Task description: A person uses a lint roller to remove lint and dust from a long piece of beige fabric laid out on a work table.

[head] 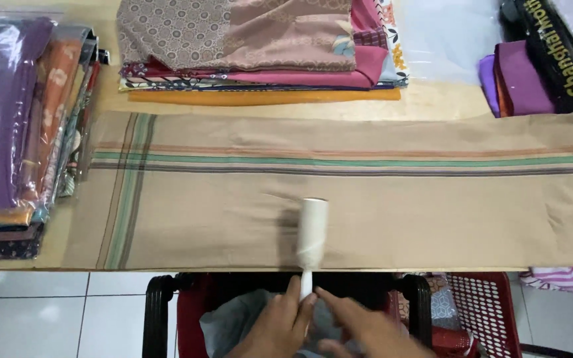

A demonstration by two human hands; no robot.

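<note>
**A:** What are the hands doing?

**B:** The left hand is curled around the white handle of a lint roller, fingers wrapped closed on it. The right hand lies just beside it, fingers loosely extended and blurred; whether it touches the handle I cannot tell.

**A:** How are they posed?

**B:** Both reach forward from the bottom edge, close together, palms down, over a red chair.

**A:** Where is the roller?

**B:** Straight ahead of the left hand, its white drum resting on a tan cloth with green and brown stripes spread across the table.

**A:** And around it?

**B:** Beyond the cloth sits a stack of folded fabrics; far left of the hands, bagged fabrics.
</note>
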